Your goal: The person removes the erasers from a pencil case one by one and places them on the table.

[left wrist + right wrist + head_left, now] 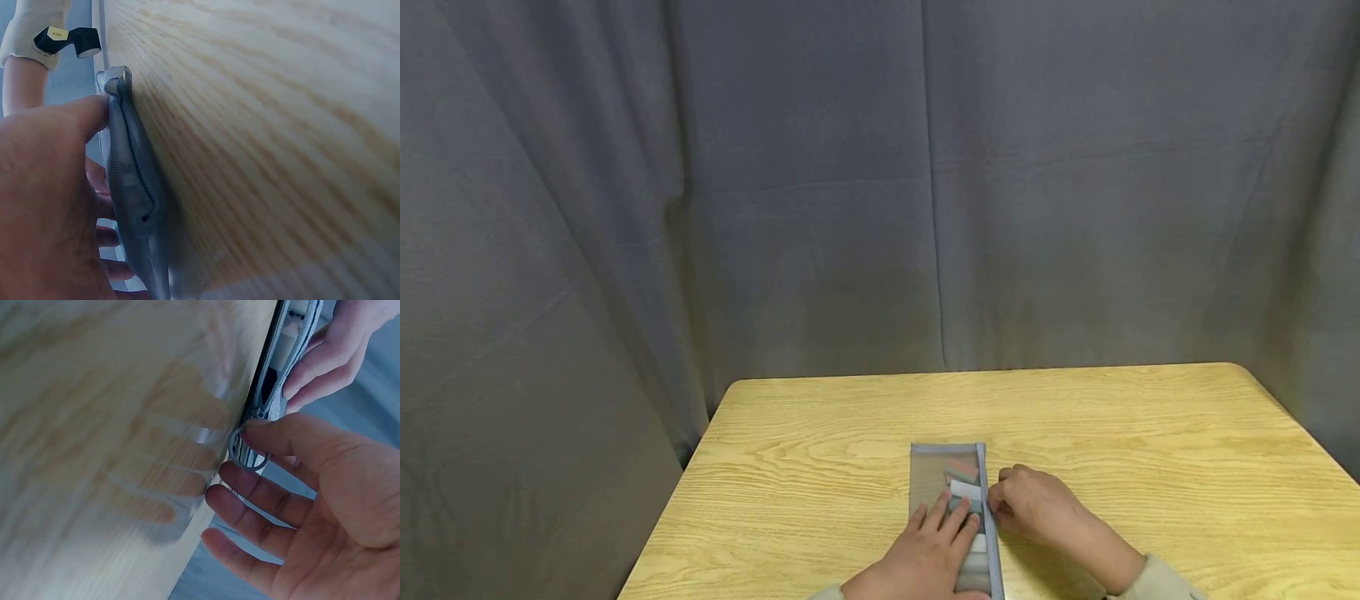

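A flat see-through mesh zipper pouch [927,475] with blue-grey trim lies lengthwise on the table. Several small flat pieces, white, grey, teal and reddish, show inside in a row along its right side. My left hand [925,554] rests palm down on the pouch with fingers spread; in the left wrist view its thumb touches the near end of the pouch [134,194]. At the zippered right edge, my right hand [1045,504] pinches the round ring pull [231,454] between thumb and index finger. Beyond the pull, the zipper teeth [307,328] stand parted, with pale contents behind them.
The yellow wood-grain table [820,475] has rounded far corners. Grey-blue curtains [805,208] hang behind it and at both sides. A small black camera [84,44] sits on the right sleeve.
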Motion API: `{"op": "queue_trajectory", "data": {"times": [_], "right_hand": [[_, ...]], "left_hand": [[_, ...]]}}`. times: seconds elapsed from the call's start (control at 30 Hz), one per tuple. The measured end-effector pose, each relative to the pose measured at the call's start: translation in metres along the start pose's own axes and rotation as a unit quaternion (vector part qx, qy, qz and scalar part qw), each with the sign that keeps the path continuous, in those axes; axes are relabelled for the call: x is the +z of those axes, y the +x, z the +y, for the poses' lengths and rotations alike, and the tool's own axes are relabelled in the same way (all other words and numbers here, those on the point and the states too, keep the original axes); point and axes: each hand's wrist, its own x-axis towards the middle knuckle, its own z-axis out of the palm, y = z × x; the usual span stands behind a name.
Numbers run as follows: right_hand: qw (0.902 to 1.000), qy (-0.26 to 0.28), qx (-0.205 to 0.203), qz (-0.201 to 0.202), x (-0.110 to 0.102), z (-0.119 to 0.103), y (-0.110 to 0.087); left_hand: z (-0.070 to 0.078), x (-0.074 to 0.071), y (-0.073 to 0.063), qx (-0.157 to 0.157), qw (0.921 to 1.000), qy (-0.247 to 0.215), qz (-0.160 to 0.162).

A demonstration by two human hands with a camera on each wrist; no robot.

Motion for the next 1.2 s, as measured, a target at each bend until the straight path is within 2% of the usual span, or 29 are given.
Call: {"op": "queue_trajectory", "data": {"times": [0.63,0.83,1.07,1.2], "right_hand": [[0.9997,0.0,0.025,0.005,-0.001,0.006,0.008],[0.9993,-0.01,0.035,0.008,0.0,0.009,0.013],[0.9975,-0.017,0.068,-0.007,-0.001,0.01,0.016],[0.9971,-0.018,0.074,-0.005,-0.002,0.011,0.02]], "left_hand": [[0.0,0.001,-0.001,0.005,0.9999,0.009,0.005],[0.0,0.001,0.0,-0.005,0.9999,-0.003,-0.01],[0.001,0.0,-0.001,-0.008,0.9998,-0.006,-0.018],[0.0,-0.001,0.0,-0.008,0.9999,-0.003,-0.011]]}}
